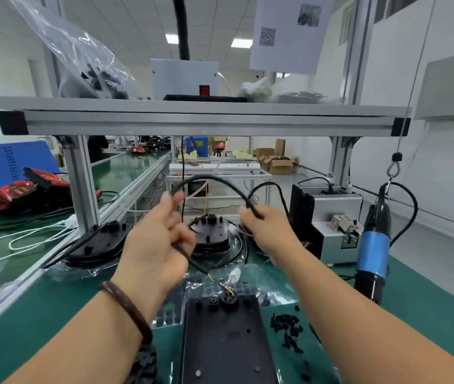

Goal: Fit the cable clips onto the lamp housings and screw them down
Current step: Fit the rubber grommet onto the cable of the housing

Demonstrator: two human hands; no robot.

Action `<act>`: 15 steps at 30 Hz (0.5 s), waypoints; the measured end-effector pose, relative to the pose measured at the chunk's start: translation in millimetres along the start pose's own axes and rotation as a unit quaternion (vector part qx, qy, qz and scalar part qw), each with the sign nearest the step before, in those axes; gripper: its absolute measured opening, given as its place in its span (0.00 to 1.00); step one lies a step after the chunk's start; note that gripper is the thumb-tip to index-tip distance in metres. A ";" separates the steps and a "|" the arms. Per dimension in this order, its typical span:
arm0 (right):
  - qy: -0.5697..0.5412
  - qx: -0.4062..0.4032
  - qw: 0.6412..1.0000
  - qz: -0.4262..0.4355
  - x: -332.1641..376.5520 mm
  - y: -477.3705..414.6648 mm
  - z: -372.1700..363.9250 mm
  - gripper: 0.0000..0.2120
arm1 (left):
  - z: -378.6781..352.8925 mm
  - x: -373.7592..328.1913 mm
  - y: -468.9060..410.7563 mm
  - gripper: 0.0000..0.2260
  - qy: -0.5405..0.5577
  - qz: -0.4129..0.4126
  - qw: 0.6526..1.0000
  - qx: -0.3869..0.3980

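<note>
Between both sets of fingers arches the cable [220, 180], pinched by the left hand [162, 239] and gripped by the right hand [267, 231]. Below them lies the housing [226, 336], seemingly without a clip; loose clips [287, 325] lie under the right fingers, and the screwdriver [372, 245] hangs untouched beyond. Fitting and screwing remain.

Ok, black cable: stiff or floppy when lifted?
Probably springy, not limp: the black cable holds an arch between left hand and right hand. Likely light: fingers alone carry it. Its end enters the lamp housing, so pulling may drag that.
</note>
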State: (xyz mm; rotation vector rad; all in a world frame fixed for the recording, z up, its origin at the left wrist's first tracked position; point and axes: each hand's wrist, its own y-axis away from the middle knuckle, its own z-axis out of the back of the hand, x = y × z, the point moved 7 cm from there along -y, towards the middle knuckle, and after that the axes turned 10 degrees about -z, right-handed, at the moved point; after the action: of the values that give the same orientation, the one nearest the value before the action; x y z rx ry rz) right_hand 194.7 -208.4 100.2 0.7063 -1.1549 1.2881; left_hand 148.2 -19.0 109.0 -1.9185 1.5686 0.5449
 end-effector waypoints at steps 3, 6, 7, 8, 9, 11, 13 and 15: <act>-0.048 0.047 0.998 -0.009 -30.0 5.3 -6.3 0.19 | 37.4 10.5 -9.7 0.14 0.107 0.043 0.987 -0.108; -0.093 0.085 0.992 -0.002 -30.3 10.1 -14.7 0.17 | 62.3 20.3 -17.5 0.15 0.014 0.057 0.983 -0.174; -0.101 0.091 0.991 -0.003 -24.1 11.1 -16.3 0.17 | 67.6 17.4 -22.1 0.13 -0.068 0.050 0.980 -0.183; -0.105 0.090 0.990 0.002 -16.2 10.5 -16.7 0.17 | 70.4 6.8 -25.3 0.10 -0.182 0.020 0.965 -0.188; -0.096 0.081 0.992 0.014 -7.2 10.0 -15.2 0.18 | 67.7 -9.7 -29.4 0.07 -0.319 -0.041 0.929 -0.182; -0.046 0.055 0.996 0.044 13.2 10.3 -11.6 0.18 | 34.6 -54.1 -25.4 0.23 -0.589 -0.266 0.750 -0.140; -0.008 0.060 0.995 0.080 34.1 14.2 -15.4 0.17 | -29.1 -61.1 -5.2 0.35 -0.740 -0.475 0.476 0.021; -0.014 0.078 0.990 0.120 53.6 18.6 -22.5 0.15 | -69.8 -37.6 6.8 0.33 -0.795 -0.490 0.311 0.174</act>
State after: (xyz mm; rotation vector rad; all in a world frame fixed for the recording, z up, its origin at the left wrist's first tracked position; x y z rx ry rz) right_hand 176.7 -165.0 139.2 0.7163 -1.1974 1.5891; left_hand 129.5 -39.3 183.7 -0.6437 -0.7987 0.8386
